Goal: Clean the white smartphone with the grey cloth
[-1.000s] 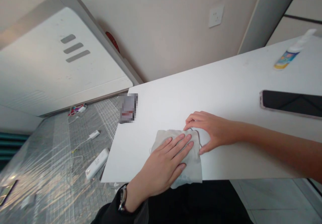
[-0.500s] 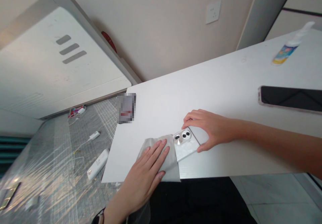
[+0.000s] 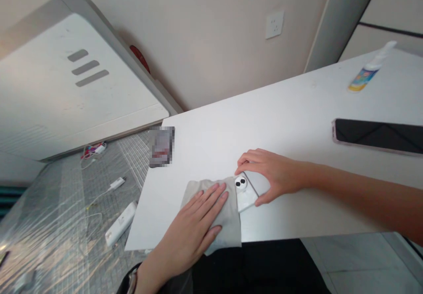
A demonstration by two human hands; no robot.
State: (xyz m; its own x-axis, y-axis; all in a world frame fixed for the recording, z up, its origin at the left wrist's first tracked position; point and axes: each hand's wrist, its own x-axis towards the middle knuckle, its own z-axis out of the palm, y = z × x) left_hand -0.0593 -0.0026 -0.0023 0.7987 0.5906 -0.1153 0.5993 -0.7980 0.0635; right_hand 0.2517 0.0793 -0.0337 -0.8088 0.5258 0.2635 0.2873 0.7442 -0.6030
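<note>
covering part of white phone (image 3: pixel 247 197): cloth (image 3: pixel 231 219) under flat left hand (image 3: pixel 195 224)

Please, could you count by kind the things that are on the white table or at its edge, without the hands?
Phones: 2 (white phone, dark-screened phone)
Cloths: 1 (pale grey cloth)
Bottles: 1 (spray bottle)
Unclear kind: 1 (pixelated item at the left edge)
Total: 5

Gray cloth (image 3: pixel 230 217) partly over white phone (image 3: pixel 246 198)
</note>
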